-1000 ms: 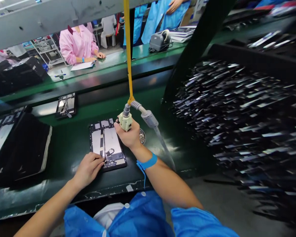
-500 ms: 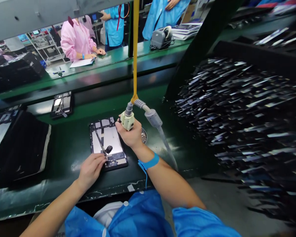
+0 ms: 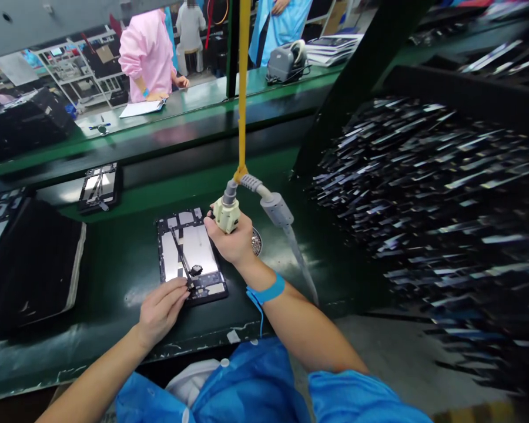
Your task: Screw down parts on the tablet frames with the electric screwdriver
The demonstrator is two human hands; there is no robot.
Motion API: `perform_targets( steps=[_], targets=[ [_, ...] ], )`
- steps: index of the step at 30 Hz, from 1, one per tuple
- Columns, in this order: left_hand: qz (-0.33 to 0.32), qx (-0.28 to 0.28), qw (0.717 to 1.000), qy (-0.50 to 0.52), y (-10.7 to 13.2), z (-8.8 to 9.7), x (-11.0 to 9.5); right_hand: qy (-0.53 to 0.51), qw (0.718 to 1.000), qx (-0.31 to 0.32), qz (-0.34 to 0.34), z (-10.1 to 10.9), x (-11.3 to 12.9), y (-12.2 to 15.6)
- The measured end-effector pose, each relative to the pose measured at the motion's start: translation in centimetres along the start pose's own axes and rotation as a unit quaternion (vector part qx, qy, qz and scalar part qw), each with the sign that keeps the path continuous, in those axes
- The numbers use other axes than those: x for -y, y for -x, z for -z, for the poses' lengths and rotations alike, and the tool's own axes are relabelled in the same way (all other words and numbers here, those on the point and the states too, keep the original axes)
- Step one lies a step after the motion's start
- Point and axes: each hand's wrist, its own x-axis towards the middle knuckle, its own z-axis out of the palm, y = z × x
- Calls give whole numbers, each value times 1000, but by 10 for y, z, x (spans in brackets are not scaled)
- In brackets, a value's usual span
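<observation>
An opened tablet lies back-up on the dark green bench, its silver plate and black boards showing. My right hand is wrapped round a cream electric screwdriver that hangs from a yellow strap, held upright over the tablet's right edge. My left hand rests at the tablet's near left corner, its fingers pinching a thin black flex cable with a small round part on its end, lifted off the plate. A blue wrist strap circles my right wrist.
A small round dish of screws sits just right of the tablet. A black tray lies at the left, another opened tablet behind. Racks of stacked parts fill the right. A person in pink stands at the far bench.
My left fingers have lifted the black cable and its round end off the tablet's plate. The right hand and screwdriver have stayed put; the view shifted slightly.
</observation>
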Motion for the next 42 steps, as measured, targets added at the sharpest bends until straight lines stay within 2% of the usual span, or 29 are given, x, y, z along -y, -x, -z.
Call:
perform_targets(
  steps=[6, 12, 16, 23, 27, 34, 40, 42],
  targets=[
    [-62, 61, 996, 25, 1, -1, -4, -3, 1000, 3, -3, 0, 0, 0],
    [-63, 83, 994, 22, 3, -3, -2, -1, 1000, 13, -12, 0, 0, 0],
    [-73, 77, 994, 35, 6, -3, -2, 2, 1000, 7, -12, 0, -1, 1],
    [-41, 91, 995, -4, 2, -6, -7, -11, 1000, 11, -6, 0, -2, 2],
    [-49, 97, 994, -15, 1, -7, -8, -11, 1000, 11, -1, 0, -3, 2],
    [-45, 90, 995, -10, 5, -7, -9, 1, 1000, 14, -9, 0, -4, 2],
    [-48, 57, 997, -6, 7, -6, -8, -9, 1000, 12, -14, 0, -4, 3],
    [-46, 66, 997, -11, 6, -6, -8, -8, 1000, 13, -19, -1, -4, 3]
  ],
)
